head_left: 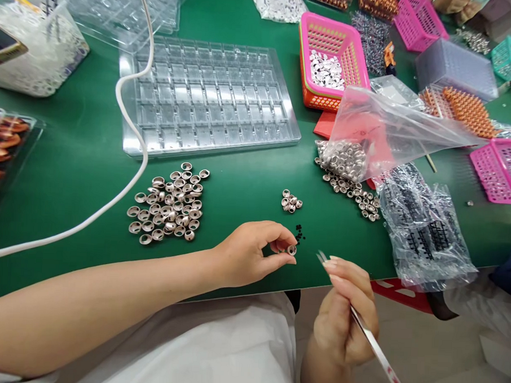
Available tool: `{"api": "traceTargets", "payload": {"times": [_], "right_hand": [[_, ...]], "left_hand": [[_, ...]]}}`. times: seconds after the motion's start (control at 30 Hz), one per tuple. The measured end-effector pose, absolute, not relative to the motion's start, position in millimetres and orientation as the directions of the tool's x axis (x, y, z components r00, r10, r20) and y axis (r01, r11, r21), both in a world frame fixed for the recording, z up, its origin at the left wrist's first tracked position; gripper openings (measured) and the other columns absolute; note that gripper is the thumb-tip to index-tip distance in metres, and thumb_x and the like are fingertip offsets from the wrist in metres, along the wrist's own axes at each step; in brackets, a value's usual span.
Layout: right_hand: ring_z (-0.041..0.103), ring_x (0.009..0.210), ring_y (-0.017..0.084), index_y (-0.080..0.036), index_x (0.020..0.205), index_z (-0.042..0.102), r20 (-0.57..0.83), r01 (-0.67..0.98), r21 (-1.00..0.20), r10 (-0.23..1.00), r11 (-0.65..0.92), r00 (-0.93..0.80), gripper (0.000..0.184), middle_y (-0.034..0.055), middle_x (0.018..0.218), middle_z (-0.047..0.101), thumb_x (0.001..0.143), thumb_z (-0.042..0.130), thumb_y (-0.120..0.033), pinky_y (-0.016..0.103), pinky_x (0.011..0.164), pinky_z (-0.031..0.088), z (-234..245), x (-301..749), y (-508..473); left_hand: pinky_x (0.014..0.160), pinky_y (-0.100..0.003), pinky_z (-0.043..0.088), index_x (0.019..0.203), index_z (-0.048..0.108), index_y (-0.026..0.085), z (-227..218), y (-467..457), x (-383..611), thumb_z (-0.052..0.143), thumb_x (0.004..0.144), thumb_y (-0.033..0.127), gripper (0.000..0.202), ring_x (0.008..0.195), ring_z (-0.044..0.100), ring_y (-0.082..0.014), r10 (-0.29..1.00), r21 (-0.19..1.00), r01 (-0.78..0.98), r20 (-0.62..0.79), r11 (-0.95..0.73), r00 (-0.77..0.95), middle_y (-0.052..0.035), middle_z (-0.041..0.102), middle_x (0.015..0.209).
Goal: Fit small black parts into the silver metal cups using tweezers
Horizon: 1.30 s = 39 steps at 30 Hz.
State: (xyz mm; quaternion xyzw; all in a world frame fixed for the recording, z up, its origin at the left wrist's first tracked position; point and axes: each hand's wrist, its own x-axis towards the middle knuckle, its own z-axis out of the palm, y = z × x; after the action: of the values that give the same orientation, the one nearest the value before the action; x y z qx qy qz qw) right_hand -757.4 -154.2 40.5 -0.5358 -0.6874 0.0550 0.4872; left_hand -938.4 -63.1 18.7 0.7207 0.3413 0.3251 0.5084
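My left hand (253,252) rests at the table's near edge, thumb and forefinger closed around a small round metal cup (292,250) with an opening in it. Tweezers (373,344) are pinched in my right hand (347,305), their tips to the right of that cup and apart from it. Whether the tips hold anything is too blurred to tell. Tiny black pieces (299,234) lie just beyond my left fingertips. Behind them is a small cluster of similar metal cups (291,201). A larger pile of metal cups (165,210) spreads beyond my left forearm.
A clear compartment tray (208,99) lies at the back, with a white cable (131,124) crossing its left side. Pink baskets (364,72) hold white pieces. To the right are a plastic bag (345,159) of metal parts and clear bags (427,233) with black pieces.
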Motion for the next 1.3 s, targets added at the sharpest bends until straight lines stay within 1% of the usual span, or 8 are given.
{"api": "traceTargets", "payload": {"times": [0.1,0.2,0.27,0.37,0.5,0.77,0.97,1.3], "right_hand": [[0.068,0.092,0.021,-0.020,0.112,0.066,0.598,0.649,-0.670,0.780,0.360,0.184,0.034,0.0070,0.101,0.067,0.094,0.047,0.002,0.041,0.074,0.059,40.7,-752.1,-155.1],[0.063,0.077,0.015,-0.020,0.115,0.068,0.576,0.690,-0.606,0.816,0.396,0.038,0.032,0.0047,0.095,0.065,0.091,0.059,-0.001,0.030,0.062,0.055,34.0,-742.4,-158.8],[0.060,0.071,0.012,-0.022,0.119,0.067,0.537,0.684,-0.577,0.838,0.447,-0.095,0.035,0.0027,0.091,0.064,0.089,0.064,-0.004,0.027,0.058,0.052,29.3,-735.7,-160.2],[0.060,0.068,0.012,-0.023,0.123,0.065,0.498,0.673,-0.527,0.830,0.519,-0.251,0.039,0.0022,0.091,0.067,0.089,0.065,-0.004,0.028,0.058,0.052,25.4,-728.6,-159.1],[0.061,0.073,0.014,-0.021,0.124,0.065,0.485,0.674,-0.456,0.797,0.581,-0.359,0.037,0.0041,0.092,0.070,0.091,0.063,-0.006,0.028,0.059,0.051,24.9,-723.4,-156.1],[0.059,0.073,0.014,-0.015,0.121,0.064,0.460,0.633,-0.417,0.752,0.652,-0.472,0.030,0.0076,0.095,0.070,0.093,0.062,-0.008,0.031,0.060,0.048,27.3,-719.3,-154.0],[0.057,0.075,0.014,-0.017,0.125,0.062,0.433,0.627,-0.397,0.739,0.670,-0.516,0.030,0.0067,0.096,0.071,0.097,0.055,-0.010,0.032,0.062,0.047,28.9,-716.6,-153.3],[0.060,0.079,0.018,-0.008,0.129,0.061,0.443,0.604,-0.350,0.694,0.716,-0.567,0.035,0.0112,0.097,0.071,0.095,0.053,-0.006,0.035,0.065,0.047,30.1,-715.7,-154.3]], "left_hand": [[0.073,-0.022,0.058,0.096,0.069,0.017,18.1,-63.5,-939.0,0.074,0.089,0.024,0.011,0.073,0.070,-0.0123,0.795,0.949,0.103,0.187,-0.297,0.577,-0.0023,0.076,0.085],[0.071,-0.020,0.057,0.096,0.070,0.017,19.3,-63.6,-939.2,0.076,0.089,0.023,0.011,0.071,0.070,-0.0114,0.766,0.940,0.051,0.244,-0.338,0.595,-0.0021,0.076,0.082],[0.070,-0.019,0.056,0.095,0.071,0.017,20.2,-63.7,-939.2,0.076,0.089,0.025,0.011,0.070,0.070,-0.0113,0.746,0.937,0.028,0.258,-0.347,0.614,-0.0021,0.077,0.081],[0.069,-0.020,0.056,0.094,0.071,0.018,20.9,-63.8,-939.2,0.075,0.090,0.030,0.013,0.070,0.069,-0.0121,0.721,0.935,0.012,0.264,-0.353,0.641,-0.0022,0.076,0.079],[0.069,-0.019,0.055,0.093,0.070,0.018,21.3,-63.8,-938.9,0.074,0.091,0.028,0.011,0.071,0.069,-0.0120,0.685,0.929,-0.018,0.286,-0.370,0.671,-0.0023,0.076,0.079],[0.068,-0.019,0.052,0.094,0.068,0.017,22.0,-64.5,-939.6,0.073,0.092,0.023,0.008,0.070,0.068,-0.0125,0.616,0.900,-0.061,0.344,-0.432,0.709,-0.0025,0.076,0.078],[0.067,-0.021,0.051,0.094,0.066,0.017,21.6,-64.1,-939.9,0.069,0.094,0.025,0.008,0.069,0.068,-0.0132,0.593,0.881,-0.045,0.354,-0.472,0.723,-0.0022,0.075,0.076],[0.066,-0.021,0.052,0.095,0.066,0.016,17.9,-69.3,-939.0,0.065,0.097,0.024,0.008,0.069,0.068,-0.0132,0.592,0.849,-0.063,0.416,-0.524,0.690,-0.0027,0.075,0.077]]}}
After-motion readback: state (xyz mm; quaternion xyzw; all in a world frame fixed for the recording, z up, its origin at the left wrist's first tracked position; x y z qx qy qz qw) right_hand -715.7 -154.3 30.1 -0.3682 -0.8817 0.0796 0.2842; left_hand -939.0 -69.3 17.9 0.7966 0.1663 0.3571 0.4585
